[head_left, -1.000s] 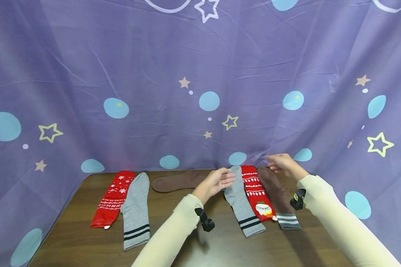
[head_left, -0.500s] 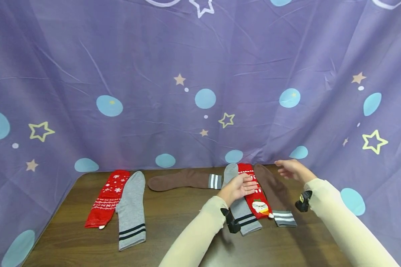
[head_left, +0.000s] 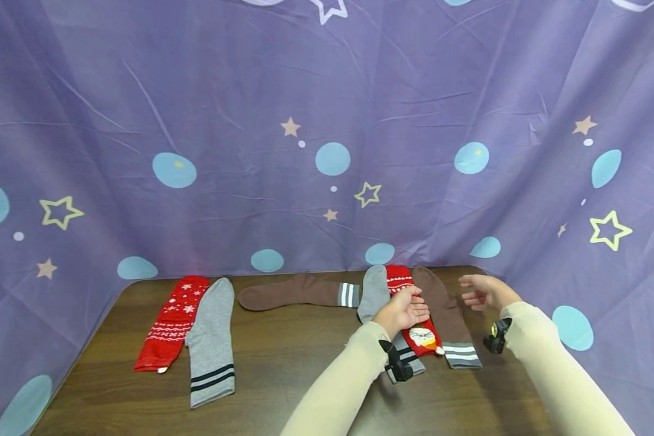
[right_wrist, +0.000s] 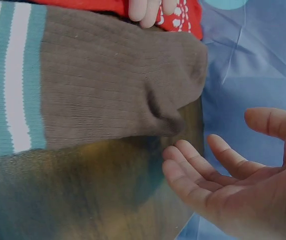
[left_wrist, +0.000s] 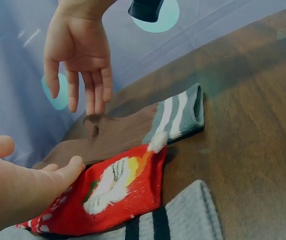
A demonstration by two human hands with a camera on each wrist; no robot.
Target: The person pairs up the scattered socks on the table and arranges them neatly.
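Note:
On the right of the table lie three socks side by side: a grey sock (head_left: 374, 292) with black stripes, a red sock (head_left: 422, 336) with a white animal face, and a brown sock (head_left: 440, 306) with a white-striped grey cuff. My left hand (head_left: 403, 312) is over the red and grey socks, fingers extended and holding nothing; whether it touches them I cannot tell. To the right of the brown sock, my right hand (head_left: 489, 293) hovers with relaxed fingers. In the right wrist view its fingertips come close to the heel of the brown sock (right_wrist: 97, 75).
A second brown sock (head_left: 291, 292) lies sideways at the table's back. On the left, a red snowflake sock (head_left: 177, 318) is partly beneath another grey striped sock (head_left: 214, 342). A purple patterned curtain (head_left: 251, 151) hangs behind the wooden table (head_left: 283, 375).
My left hand has moved right, from beside the grey sock to over the red one. My right hand has shifted slightly right and lower. The socks lie as before; the head view has turned slightly.

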